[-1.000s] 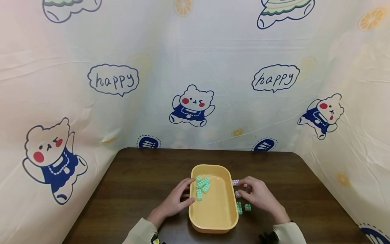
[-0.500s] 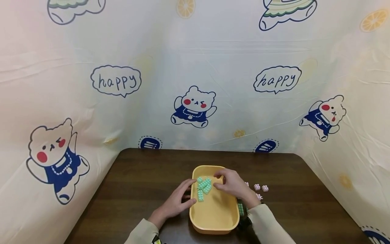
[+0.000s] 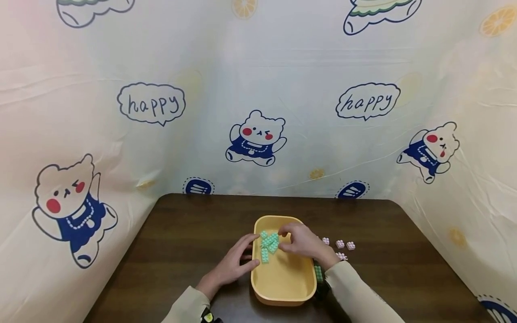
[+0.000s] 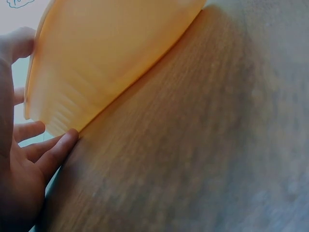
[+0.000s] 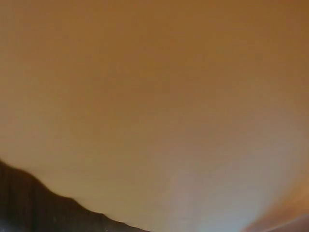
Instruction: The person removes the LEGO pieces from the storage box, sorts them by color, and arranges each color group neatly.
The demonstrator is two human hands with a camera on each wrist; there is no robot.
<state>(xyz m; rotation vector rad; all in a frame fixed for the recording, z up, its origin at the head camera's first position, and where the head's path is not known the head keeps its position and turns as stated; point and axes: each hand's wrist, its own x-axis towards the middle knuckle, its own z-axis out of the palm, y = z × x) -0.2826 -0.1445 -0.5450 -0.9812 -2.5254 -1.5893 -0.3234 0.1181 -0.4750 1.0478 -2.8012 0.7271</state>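
Note:
My left hand (image 3: 230, 267) rests against the left side of a yellow plastic bin (image 3: 282, 287), thumb at the rim and fingers spread along its outer wall (image 4: 106, 53). Over the bin's inside, my right hand (image 3: 303, 242) reaches in from the right. Its thumb and forefinger are apart, with nothing seen between them. Just left of those fingertips lie several mint-green toy building bricks (image 3: 269, 242), grouped at the bin's left side. The right wrist view is blurred and shows mostly the bin's yellow surface (image 5: 145, 96).
Several pale pink building bricks (image 3: 340, 244) lie on the dark wooden table (image 3: 375, 278) right of the bin. A green brick (image 3: 318, 273) sits close against the bin's right side, partly covered by my right sleeve (image 3: 355, 291). A printed curtain (image 3: 307, 89) hangs behind the table.
My right hand has left the pink bricks beside the bin and come left over the bin, up to the green bricks. My left hand stays at the bin's left side.

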